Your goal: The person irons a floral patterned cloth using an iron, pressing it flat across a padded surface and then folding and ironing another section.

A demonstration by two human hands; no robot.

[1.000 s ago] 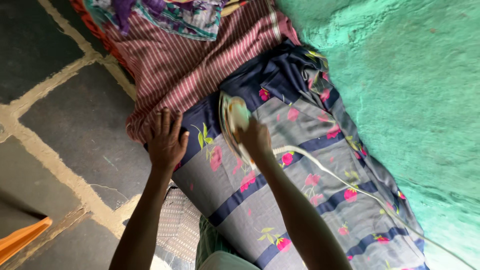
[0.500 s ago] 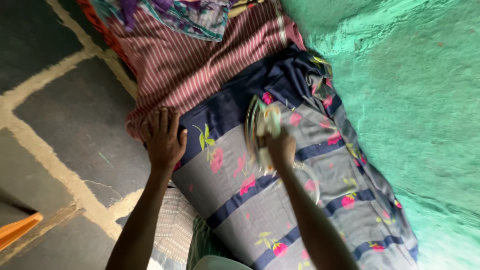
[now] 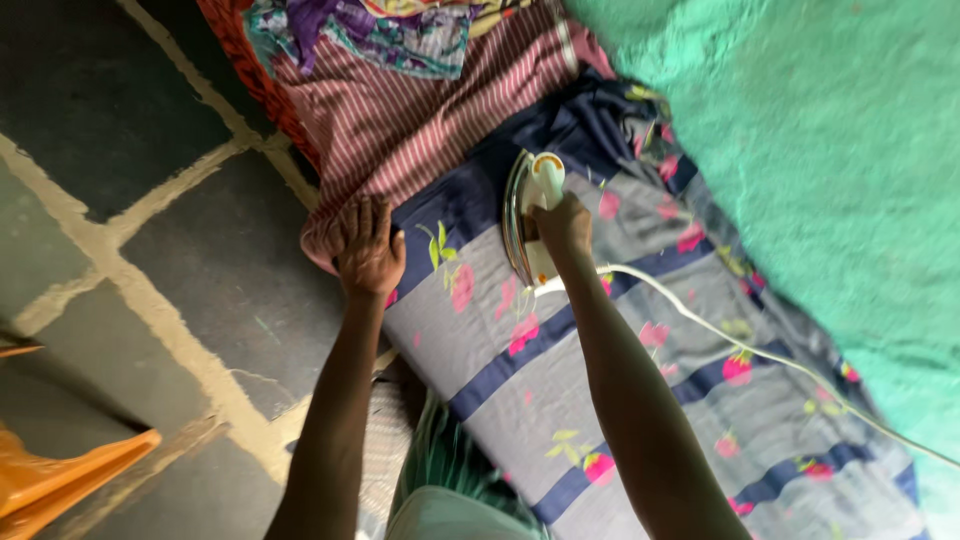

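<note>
A white iron point(image 3: 530, 215) is held on a grey cloth point(image 3: 600, 360) with dark blue stripes and pink flowers. The iron is long and narrow, and its long side runs up and down the cloth, with the round end pointed away from the person. Its handle is gripped by the right hand point(image 3: 562, 225), with the fingers wrapped closed around it. A white cord point(image 3: 740, 340) is seen trailing from the iron, back across the cloth toward the person's side. To the left of the iron, the left hand point(image 3: 370, 250) is laid flat on the edge of the cloth, with the fingers spread open. The cloth looks soft and thin and is spread out smooth. Beyond the iron, a red and white striped cloth point(image 3: 420, 120) is spread, with a bright patterned cloth point(image 3: 390, 35) on top of it. To the right of the iron, a rough green wall point(image 3: 820, 150) is seen. Far to the left, dark stone floor point(image 3: 130, 230) with pale lines is seen, and an orange plastic thing point(image 3: 60, 480) sits there.
</note>
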